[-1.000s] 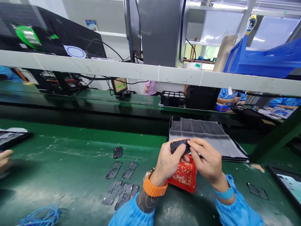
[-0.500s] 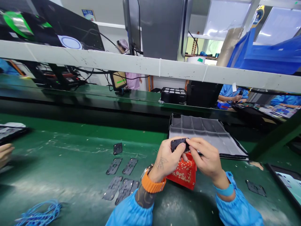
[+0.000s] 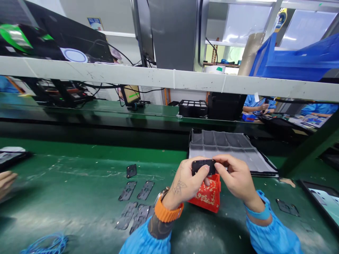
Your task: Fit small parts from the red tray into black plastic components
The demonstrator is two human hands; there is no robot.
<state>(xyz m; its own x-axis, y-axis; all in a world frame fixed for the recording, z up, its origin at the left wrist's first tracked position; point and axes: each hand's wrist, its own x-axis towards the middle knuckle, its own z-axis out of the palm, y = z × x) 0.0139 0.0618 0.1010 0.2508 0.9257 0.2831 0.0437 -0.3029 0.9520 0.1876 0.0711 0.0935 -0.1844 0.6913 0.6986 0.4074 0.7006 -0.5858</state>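
My left hand (image 3: 189,180) grips a small black plastic plate (image 3: 198,165), thumb across its face, above a red bin (image 3: 209,197). My right hand (image 3: 234,178) is closed in a pinch at the plate's right end; whatever lies between its fingertips is too small to make out. Many tiny pale gold pieces lie inside the bin, partly hidden by my hands. To the left, several similar black plates (image 3: 127,191) lie flat on the green bench, some partly covered by my left sleeve. Another black plate (image 3: 287,207) rests at the right.
Behind the bin lies a grey compartment tray (image 3: 225,143). A coil of blue cord (image 3: 49,243) is at front left. Another person's hand (image 3: 6,183) shows at the left edge. A white shelf beam (image 3: 159,77) crosses above the bench; a dark-framed panel (image 3: 323,201) sits at right.
The plate in my left hand has turned to lie more level. My right hand has shifted slightly right, its fingertips still at the plate's end. The view has tilted up a little.
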